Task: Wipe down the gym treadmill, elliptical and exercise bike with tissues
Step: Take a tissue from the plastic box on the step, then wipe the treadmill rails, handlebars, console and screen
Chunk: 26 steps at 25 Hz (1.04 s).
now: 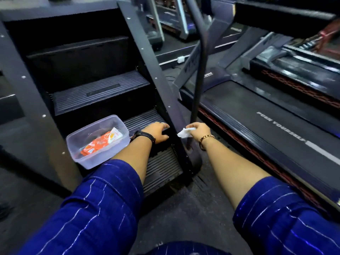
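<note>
At the left stands a black stair machine [99, 92], and a clear plastic tub [77, 144] sits on the left side of its lower steps with an orange packet [100, 142] lying slantwise inside. Just right of the tub, my left hand [156, 132], with a black watch [145, 136] at the wrist, grips the front edge of a ribbed step [145, 118], fingers on the tread and thumb on the face below. The machine's slanted side rail [147, 61] runs between my two hands. My right hand [199, 131], with a gold bracelet [206, 138], pinches the tissue [184, 132] in thumb and fingertips. The tissue is white and crumpled, its long axis lying left to right and its loose end pointing left, touching the rail's outer face. A dark handrail pole [199, 61] rises just behind that hand. Farther right lies the treadmill [266, 115], its black belt running away to the upper left.
</note>
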### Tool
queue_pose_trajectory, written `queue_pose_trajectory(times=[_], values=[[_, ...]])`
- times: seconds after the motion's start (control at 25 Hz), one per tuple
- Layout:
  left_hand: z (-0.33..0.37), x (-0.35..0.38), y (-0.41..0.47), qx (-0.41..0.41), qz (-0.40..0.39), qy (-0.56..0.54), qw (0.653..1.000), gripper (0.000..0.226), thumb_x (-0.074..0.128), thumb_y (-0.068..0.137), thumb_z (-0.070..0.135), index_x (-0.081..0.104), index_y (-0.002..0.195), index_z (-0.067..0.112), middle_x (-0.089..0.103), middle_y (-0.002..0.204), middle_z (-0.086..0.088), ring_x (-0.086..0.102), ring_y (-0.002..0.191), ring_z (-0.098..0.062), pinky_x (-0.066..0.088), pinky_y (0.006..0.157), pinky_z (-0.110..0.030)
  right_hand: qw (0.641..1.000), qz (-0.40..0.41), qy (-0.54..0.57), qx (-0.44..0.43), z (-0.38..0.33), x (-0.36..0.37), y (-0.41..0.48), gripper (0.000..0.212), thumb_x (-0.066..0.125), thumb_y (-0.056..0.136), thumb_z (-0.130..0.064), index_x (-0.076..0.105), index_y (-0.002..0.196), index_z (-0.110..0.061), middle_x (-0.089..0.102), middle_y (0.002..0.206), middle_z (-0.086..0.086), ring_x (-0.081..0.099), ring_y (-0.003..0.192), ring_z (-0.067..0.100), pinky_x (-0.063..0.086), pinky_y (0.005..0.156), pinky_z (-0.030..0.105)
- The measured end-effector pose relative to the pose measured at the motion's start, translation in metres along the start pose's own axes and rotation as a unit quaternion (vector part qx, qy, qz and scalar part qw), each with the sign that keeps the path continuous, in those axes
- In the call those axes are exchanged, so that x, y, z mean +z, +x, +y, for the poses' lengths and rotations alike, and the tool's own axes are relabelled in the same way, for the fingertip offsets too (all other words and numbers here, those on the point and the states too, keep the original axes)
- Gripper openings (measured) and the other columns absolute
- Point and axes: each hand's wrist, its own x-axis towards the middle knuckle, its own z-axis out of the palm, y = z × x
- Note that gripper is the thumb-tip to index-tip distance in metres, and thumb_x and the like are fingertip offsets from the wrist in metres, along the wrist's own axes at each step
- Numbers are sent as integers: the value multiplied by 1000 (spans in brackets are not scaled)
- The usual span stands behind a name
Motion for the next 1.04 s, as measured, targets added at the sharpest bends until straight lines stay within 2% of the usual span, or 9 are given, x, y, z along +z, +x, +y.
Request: queue_pose_trajectory(times=[0.12, 0.24, 0.32, 0.4, 0.64, 0.72, 0.8, 0.88, 1.04], values=[[68, 8, 11, 43, -9, 15, 999, 55, 64, 92, 27, 47, 143, 16, 58, 132, -11, 54, 122, -26, 40, 100, -30, 996, 74, 22, 40, 32, -66, -22, 32, 67, 83, -7, 62, 114, -12, 59, 103, 7, 54, 90, 19, 37, 69, 17], [136, 16, 17, 72, -18, 25, 997, 58, 65, 91, 29, 45, 144, 18, 55, 135, -11, 53, 124, -27, 41, 104, -33, 989, 135, 30, 51, 58, -132, -45, 20, 64, 82, -6, 58, 99, -14, 59, 100, 9, 52, 88, 21, 37, 62, 19], [188, 17, 17, 101, -9, 23, 995, 59, 65, 92, 29, 43, 145, 18, 53, 138, -10, 51, 127, -26, 39, 106, -33, 987, 153, 10, 48, 75, -179, -61, 15, 65, 80, -9, 63, 93, -18, 66, 105, 12, 59, 96, 26, 45, 78, 24], [237, 17, 16, 131, 8, 16, 991, 58, 65, 92, 28, 44, 145, 18, 53, 138, -10, 51, 127, -26, 37, 105, -31, 984, 171, 9, 46, 91, -221, -76, 12, 64, 79, -13, 70, 88, -17, 70, 100, 11, 62, 99, 28, 48, 88, 31], [347, 39, 20, 179, 26, 12, 984, 58, 67, 90, 29, 47, 143, 19, 53, 137, -12, 54, 123, -26, 41, 106, -37, 973, 225, 35, 48, 134, -316, -119, 14, 55, 84, -8, 69, 83, -4, 65, 85, 10, 58, 84, 23, 47, 76, 28], [375, 48, 21, 194, 28, 9, 981, 57, 67, 90, 29, 46, 143, 20, 53, 138, -11, 53, 125, -25, 41, 108, -38, 966, 250, 49, 34, 145, -340, -129, 12, 55, 85, -7, 66, 84, -9, 62, 93, 6, 56, 89, 22, 46, 81, 27], [396, 57, 26, 204, 28, 15, 978, 57, 66, 90, 30, 46, 143, 21, 52, 139, -11, 52, 126, -26, 40, 108, -39, 960, 266, 78, 31, 155, -357, -138, 20, 53, 84, -4, 62, 96, -18, 60, 106, 5, 56, 95, 23, 48, 87, 30], [409, 63, 33, 210, 21, 28, 977, 58, 65, 91, 31, 45, 144, 22, 52, 139, -11, 52, 127, -27, 41, 108, -39, 954, 276, 113, 29, 161, -365, -142, 27, 52, 85, -4, 56, 103, -23, 58, 107, 6, 56, 93, 24, 48, 81, 27], [430, 58, 62, 222, 20, 38, 974, 56, 63, 92, 32, 43, 145, 24, 49, 142, -10, 49, 129, -27, 40, 108, -41, 948, 297, 113, 24, 169, -384, -125, 26, 58, 89, -10, 58, 114, -14, 58, 93, 2, 53, 82, 18, 35, 50, 3]])
